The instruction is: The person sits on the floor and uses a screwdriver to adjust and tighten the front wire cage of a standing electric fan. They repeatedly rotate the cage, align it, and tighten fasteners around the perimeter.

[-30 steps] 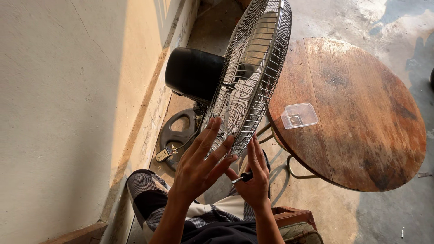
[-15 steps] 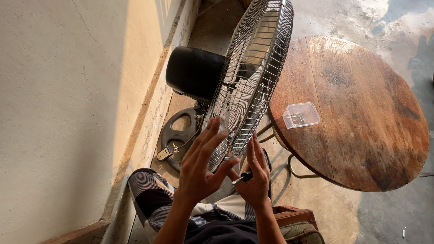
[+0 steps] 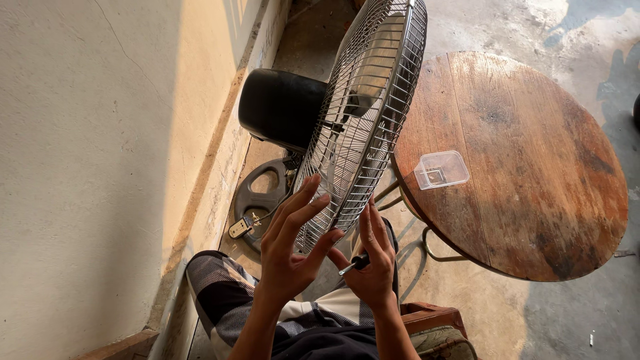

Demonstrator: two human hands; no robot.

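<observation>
The fan guard [image 3: 363, 127] stands tilted beside the round table [image 3: 533, 200]. Left hand [image 3: 290, 250] lies spread against its lower rim; right hand [image 3: 370, 267] grips a screwdriver [image 3: 353, 265] just below. The tip could slip off the rim

Left hand [image 3: 288, 257] splayed; right hand [image 3: 371, 270] (gripping) raised.
</observation>
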